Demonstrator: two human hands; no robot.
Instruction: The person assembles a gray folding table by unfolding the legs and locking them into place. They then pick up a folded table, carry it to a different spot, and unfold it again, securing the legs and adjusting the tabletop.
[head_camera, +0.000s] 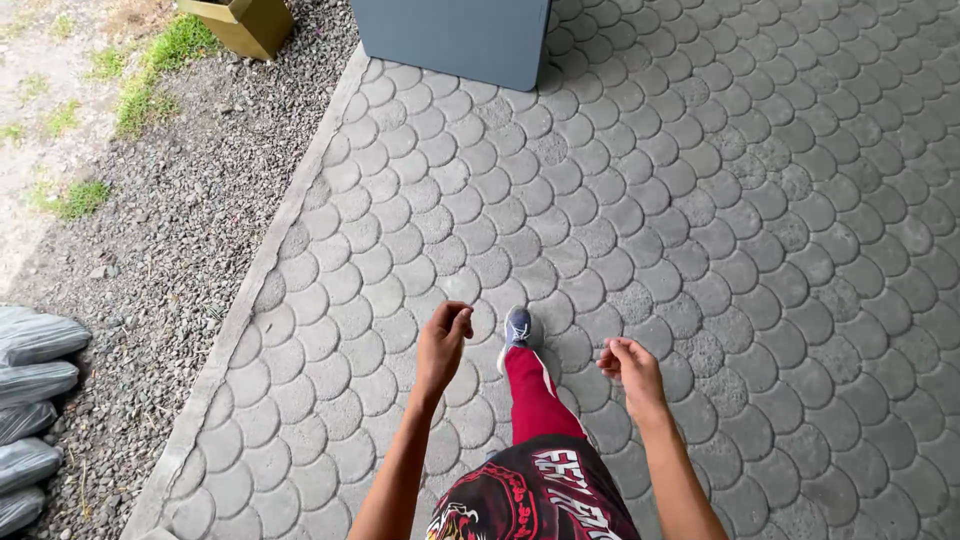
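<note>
My left hand (442, 345) hangs in front of me over grey scallop-shaped paving stones (700, 200), fingers loosely curled, nothing in it. My right hand (630, 370) is a little lower and to the right, also loosely curled and empty. Between the hands my leg in red trousers (535, 400) steps forward, with a grey-blue shoe (517, 328) on the paving. Neither hand touches anything.
A grey box-like unit (455, 35) stands on the paving at the top. A concrete kerb (250, 290) separates the paving from a gravel strip (150, 250) on the left. Grey filled sacks (30, 400) lie at the left edge. A yellow-brown object (240, 20) stands at top left.
</note>
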